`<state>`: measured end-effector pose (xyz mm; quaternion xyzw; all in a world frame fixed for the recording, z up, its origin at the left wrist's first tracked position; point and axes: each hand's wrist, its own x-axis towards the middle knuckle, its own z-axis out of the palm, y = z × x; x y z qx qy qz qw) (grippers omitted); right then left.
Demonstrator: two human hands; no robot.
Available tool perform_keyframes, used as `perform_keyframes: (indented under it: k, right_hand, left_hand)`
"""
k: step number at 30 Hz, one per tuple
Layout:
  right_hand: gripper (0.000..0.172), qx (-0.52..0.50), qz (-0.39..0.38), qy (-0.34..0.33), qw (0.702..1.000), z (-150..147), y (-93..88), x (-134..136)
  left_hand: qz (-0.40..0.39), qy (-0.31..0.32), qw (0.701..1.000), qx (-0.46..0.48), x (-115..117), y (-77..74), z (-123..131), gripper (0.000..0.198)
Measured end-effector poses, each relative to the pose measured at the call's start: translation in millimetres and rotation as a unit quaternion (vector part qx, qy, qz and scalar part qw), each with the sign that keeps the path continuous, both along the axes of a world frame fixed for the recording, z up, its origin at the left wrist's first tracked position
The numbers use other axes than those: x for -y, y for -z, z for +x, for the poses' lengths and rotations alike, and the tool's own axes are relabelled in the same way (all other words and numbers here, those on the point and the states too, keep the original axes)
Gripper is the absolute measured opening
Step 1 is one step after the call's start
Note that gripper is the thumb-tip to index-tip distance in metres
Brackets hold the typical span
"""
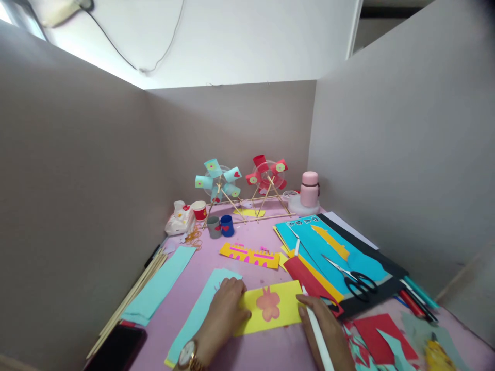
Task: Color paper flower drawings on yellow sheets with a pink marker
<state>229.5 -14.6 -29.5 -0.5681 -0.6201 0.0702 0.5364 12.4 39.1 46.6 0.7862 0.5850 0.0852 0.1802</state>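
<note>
A yellow paper strip (284, 301) with a pink flower shape (268, 304) on it lies on the pink table near me. My left hand (222, 314), with a watch at the wrist, presses flat on the strip's left end, fingers stretched out. My right hand (323, 322) rests at the strip's right end and is closed round a white pen (319, 335) that points toward the paper.
Black scissors (353, 278) lie on blue and black sheets at right. Two paper-cup wheels, blue (218, 180) and red (266, 172), stand at the back beside a pink flask (309, 188). Small cups (220, 225), wooden sticks (131, 299), a phone (116, 348) and markers (415, 301) surround the work spot.
</note>
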Motion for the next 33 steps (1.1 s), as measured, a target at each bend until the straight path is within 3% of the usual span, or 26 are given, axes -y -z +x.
perform_keyframes:
  k: [8, 11, 17, 22, 27, 30, 33]
  right_hand:
    - [0.043, -0.156, 0.003, 0.070, 0.985, -7, -0.5, 2]
    - [0.051, -0.207, -0.039, 0.076, 0.975, -5, -6.0, 3]
    - [0.052, -0.296, -0.080, 0.058, 0.950, -5, -17.2, 3]
    - [0.044, -0.328, -0.099, 0.051, 0.938, -3, -14.1, 1]
    - [0.045, -0.381, -0.140, 0.054, 0.912, 11, -13.2, 0]
    - [0.048, -0.357, -0.168, 0.061, 0.917, 21, -9.9, -1]
    - [0.049, -0.326, -0.168, 0.068, 0.928, 22, -6.7, -1]
  left_hand:
    - [-0.076, -0.057, 0.972, 0.214, 2, 13.1, -16, 0.026]
    - [-0.095, -0.070, 0.951, 0.287, -3, 11.0, -19, 0.027]
    - [-0.118, -0.038, 0.926, 0.357, -14, 11.0, -10, 0.027]
    - [-0.098, -0.025, 0.937, 0.333, -13, 18.7, -7, 0.028]
    - [0.000, -0.110, 0.964, 0.243, -4, 7.7, -51, 0.038]
    - [0.020, -0.157, 0.977, 0.143, 13, 1.0, -79, 0.050]
    - [0.017, -0.178, 0.982, 0.056, 35, 1.1, -84, 0.066]
